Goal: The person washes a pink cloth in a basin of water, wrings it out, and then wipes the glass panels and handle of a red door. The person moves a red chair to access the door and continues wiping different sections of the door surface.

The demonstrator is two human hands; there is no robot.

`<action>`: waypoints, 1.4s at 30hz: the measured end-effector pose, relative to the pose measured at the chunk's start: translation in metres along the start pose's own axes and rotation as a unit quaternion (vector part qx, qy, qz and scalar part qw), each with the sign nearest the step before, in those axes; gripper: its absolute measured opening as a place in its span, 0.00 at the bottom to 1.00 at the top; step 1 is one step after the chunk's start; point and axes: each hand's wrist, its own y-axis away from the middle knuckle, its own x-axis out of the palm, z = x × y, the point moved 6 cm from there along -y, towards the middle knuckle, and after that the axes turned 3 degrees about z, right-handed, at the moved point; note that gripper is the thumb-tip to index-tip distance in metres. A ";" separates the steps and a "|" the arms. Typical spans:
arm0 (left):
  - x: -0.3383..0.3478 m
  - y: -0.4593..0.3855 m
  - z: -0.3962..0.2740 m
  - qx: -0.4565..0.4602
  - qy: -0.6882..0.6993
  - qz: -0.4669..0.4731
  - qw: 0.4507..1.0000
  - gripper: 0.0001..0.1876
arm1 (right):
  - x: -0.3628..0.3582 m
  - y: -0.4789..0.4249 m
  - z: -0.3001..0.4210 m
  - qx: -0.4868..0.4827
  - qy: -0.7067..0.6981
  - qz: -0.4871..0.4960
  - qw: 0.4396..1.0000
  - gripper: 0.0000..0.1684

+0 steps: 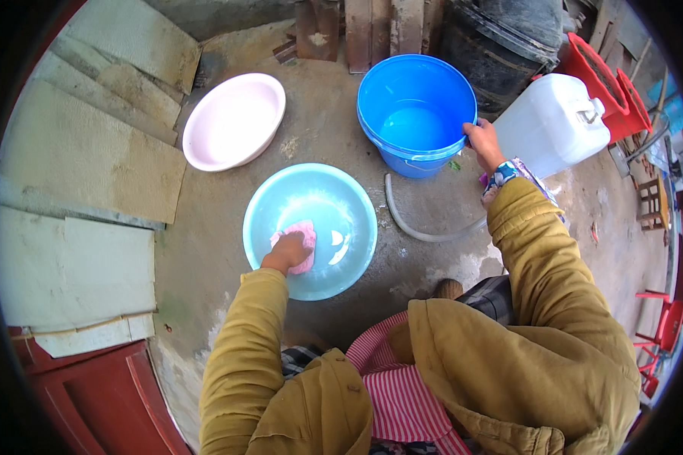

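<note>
My left hand [289, 250] grips a pink cloth [305, 232] inside a light blue plastic basin [356, 199], low on its left side. Light reflects off the basin's bottom beside the cloth. Up and to the right stands a blue plastic bucket [398, 156] with what looks like some water at its bottom. The fingers of my right hand [481, 139] are closed on the bucket's right rim. A pale pink oval basin [233, 122] rests on the concrete floor at the upper left, apart from the other two vessels.
A clear hose [410, 229] curves over the floor below the bucket. At the right are a white plastic jerrycan [546, 125], red containers [592, 74] and red chairs [669, 324]. A large black barrel [489, 57] stands behind. Pale boards [91, 148] lean along the left.
</note>
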 end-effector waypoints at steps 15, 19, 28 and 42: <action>0.027 0.011 -0.024 -0.074 -0.113 -0.030 0.990 0.58 | 0.122 0.066 0.089 -0.292 0.230 0.098 0.923 0.39; 0.033 0.006 -0.017 -0.077 -0.120 -0.028 0.989 0.59 | 0.134 0.069 0.093 -0.328 0.237 0.109 0.908 0.39; 0.036 -0.012 -0.013 -0.106 -0.144 -0.050 0.983 0.55 | 0.139 0.069 0.093 -0.305 0.195 0.111 0.926 0.40; 0.033 -0.023 -0.005 -0.089 -0.059 -0.051 0.993 0.55 | 0.172 0.106 0.127 -0.411 0.245 0.147 0.866 0.36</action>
